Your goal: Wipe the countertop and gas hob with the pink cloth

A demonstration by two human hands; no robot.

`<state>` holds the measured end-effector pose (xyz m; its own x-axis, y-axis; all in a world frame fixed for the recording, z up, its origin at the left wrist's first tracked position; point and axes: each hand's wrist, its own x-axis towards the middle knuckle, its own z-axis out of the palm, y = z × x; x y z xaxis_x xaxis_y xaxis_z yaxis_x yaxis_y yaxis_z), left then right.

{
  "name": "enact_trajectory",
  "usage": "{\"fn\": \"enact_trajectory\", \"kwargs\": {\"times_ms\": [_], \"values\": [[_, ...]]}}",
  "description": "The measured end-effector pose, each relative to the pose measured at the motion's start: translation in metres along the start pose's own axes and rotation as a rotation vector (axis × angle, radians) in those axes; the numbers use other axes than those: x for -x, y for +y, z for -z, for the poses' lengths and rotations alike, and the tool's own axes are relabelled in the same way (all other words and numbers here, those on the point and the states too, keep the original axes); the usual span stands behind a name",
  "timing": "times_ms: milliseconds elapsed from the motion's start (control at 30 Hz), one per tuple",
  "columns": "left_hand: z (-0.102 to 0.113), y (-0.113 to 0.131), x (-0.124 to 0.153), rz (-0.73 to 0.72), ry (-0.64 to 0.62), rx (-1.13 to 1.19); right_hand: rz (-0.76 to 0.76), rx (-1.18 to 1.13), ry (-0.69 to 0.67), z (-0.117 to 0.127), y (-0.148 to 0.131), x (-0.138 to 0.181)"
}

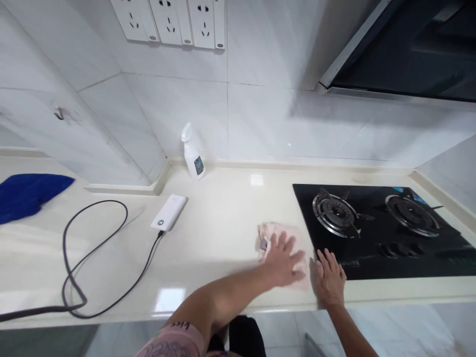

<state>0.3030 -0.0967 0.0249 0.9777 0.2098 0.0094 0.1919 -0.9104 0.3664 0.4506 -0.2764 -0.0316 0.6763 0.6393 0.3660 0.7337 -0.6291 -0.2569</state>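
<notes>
Seemingly mid-wipe, pressing pink cloth [269, 230] under splayed left hand [283, 260], resting unclenched, empty right hand [329, 281] on cooktop [362, 248] edge (impossible to tell wiped counter [223, 218] from unwiped).

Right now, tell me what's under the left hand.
The left hand is spread over a pale pink cloth, whose edges show on the cream countertop. The hand hides the cloth's middle; anything beneath the cloth cannot be seen.
</notes>
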Motion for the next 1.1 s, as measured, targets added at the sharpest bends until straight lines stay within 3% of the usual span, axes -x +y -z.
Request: {"fn": "enact_trajectory", "kwargs": {"times_ms": [67, 167, 300, 400, 533, 633, 700, 767, 900, 1100], "values": [[-0.021, 0.016, 0.042, -0.180, 0.056, -0.024, -0.006, -0.007, -0.001, -0.001, 0.003, 0.001], [-0.027, -0.002, 0.106, -0.243, 0.208, -0.082, 0.011, 0.005, 0.005, -0.002, 0.003, 0.002], [0.006, -0.070, 0.175, -0.011, 0.394, -0.211, 0.003, 0.024, 0.005, -0.001, 0.000, 0.003], [0.041, -0.115, 0.239, 0.194, 0.420, -0.324, -0.007, 0.033, 0.001, 0.001, -0.003, 0.003], [0.064, -0.137, 0.340, 0.283, 0.392, -0.421, 0.001, 0.043, 0.013, 0.001, -0.008, 0.003], [0.062, -0.138, 0.381, 0.321, 0.365, -0.488, -0.004, 0.064, 0.022, 0.001, -0.012, 0.002], [0.059, -0.141, 0.374, 0.379, 0.337, -0.498, -0.008, 0.073, 0.021, 0.001, -0.014, 0.001], [0.060, -0.147, 0.340, 0.478, 0.294, -0.465, -0.007, 0.074, 0.024, 0.001, -0.015, 0.000], [0.070, -0.161, 0.228, 0.583, 0.224, -0.355, -0.004, 0.075, 0.029, 0.000, -0.016, 0.000], [0.074, -0.151, 0.060, 0.506, 0.112, -0.117, 0.016, 0.053, 0.023, 0.000, -0.016, 0.000]]}}
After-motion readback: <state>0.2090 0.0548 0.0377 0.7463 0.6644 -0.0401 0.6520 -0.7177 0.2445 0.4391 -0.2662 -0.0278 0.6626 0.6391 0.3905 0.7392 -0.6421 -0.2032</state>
